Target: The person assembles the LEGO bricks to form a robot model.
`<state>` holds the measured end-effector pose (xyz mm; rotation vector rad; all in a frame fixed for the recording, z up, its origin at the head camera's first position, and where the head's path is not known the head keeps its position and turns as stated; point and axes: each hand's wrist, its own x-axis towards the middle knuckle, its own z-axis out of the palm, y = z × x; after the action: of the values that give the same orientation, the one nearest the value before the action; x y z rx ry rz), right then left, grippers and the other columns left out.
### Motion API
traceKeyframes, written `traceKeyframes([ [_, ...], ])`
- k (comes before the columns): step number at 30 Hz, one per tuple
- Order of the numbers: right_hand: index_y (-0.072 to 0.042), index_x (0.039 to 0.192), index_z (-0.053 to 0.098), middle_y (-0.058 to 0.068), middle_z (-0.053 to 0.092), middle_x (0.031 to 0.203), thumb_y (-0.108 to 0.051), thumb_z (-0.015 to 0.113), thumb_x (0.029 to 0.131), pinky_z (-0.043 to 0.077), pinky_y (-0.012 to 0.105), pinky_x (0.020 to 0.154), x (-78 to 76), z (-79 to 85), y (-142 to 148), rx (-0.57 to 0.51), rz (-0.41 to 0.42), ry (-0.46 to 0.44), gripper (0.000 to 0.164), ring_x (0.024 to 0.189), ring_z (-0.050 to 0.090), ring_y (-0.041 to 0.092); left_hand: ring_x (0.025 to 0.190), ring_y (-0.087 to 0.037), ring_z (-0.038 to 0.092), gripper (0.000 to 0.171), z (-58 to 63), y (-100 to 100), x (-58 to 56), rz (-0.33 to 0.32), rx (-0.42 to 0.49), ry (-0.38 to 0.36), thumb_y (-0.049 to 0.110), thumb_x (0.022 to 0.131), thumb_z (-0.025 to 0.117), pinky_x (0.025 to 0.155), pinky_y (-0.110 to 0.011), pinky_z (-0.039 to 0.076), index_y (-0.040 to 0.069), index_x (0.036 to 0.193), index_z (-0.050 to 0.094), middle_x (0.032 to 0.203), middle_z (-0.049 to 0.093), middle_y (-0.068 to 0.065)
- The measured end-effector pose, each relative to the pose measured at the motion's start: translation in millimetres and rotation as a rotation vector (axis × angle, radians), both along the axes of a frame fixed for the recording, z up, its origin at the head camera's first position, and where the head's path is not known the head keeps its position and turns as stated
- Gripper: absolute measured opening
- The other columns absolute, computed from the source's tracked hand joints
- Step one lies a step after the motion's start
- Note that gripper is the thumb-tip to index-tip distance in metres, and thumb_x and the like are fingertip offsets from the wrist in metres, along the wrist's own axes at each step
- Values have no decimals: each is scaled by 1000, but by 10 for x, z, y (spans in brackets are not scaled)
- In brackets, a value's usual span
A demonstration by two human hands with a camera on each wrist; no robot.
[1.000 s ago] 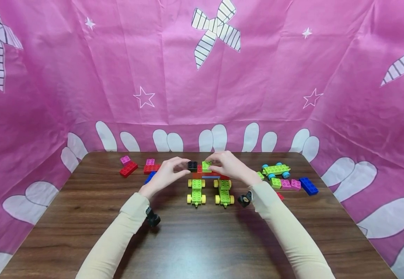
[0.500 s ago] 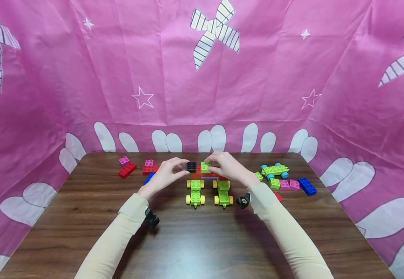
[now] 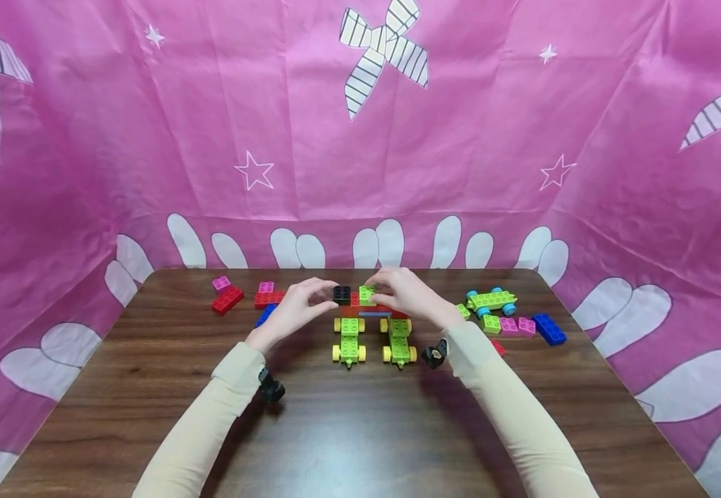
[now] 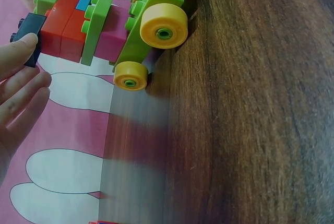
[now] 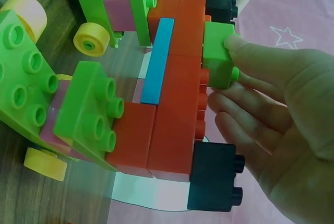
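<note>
A toy built of bricks stands at the table's far middle, on two lime-green wheeled bases (image 3: 349, 351) with yellow wheels (image 4: 163, 26). Across it run stacked red bricks (image 5: 177, 114) with a thin blue piece (image 5: 158, 62) in their side. My left hand (image 3: 298, 309) pinches a black brick (image 3: 342, 295) on the red top's left end, its thumb against the side. With thumb and fingers my right hand (image 3: 409, 296) holds a lime-green brick (image 5: 217, 51) on the red studs. Another black brick (image 5: 211, 177) sits at the right end, hidden by that hand in the head view.
Red bricks (image 3: 227, 300), pink bricks (image 3: 221, 283) and a blue brick (image 3: 266, 316) lie at the left. On the right are a green base with blue wheels (image 3: 491, 301), a lime brick (image 3: 491, 324), pink bricks (image 3: 526, 326) and a blue brick (image 3: 549, 329).
</note>
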<state>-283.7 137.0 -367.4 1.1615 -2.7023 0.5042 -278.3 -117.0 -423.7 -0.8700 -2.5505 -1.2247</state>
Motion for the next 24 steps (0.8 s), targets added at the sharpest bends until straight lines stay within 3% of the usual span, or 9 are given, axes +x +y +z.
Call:
traceKeyframes([
  [10,-10,107,69,2,67,100,-24,66,87,52,32,82,22,35,-1,27,35,31,25,90,61,15,92,-13,66,37,20,3,-2,-5,-6,-12,18,83,71,88,-36,55,15,120,61,105,65,0],
  [24,-14,109,68,0,64,101,-28,65,88,53,30,80,40,11,-23,61,-47,28,26,88,61,12,89,-12,66,37,20,-1,11,-7,-10,9,23,84,70,85,-34,55,16,119,62,102,65,-1],
])
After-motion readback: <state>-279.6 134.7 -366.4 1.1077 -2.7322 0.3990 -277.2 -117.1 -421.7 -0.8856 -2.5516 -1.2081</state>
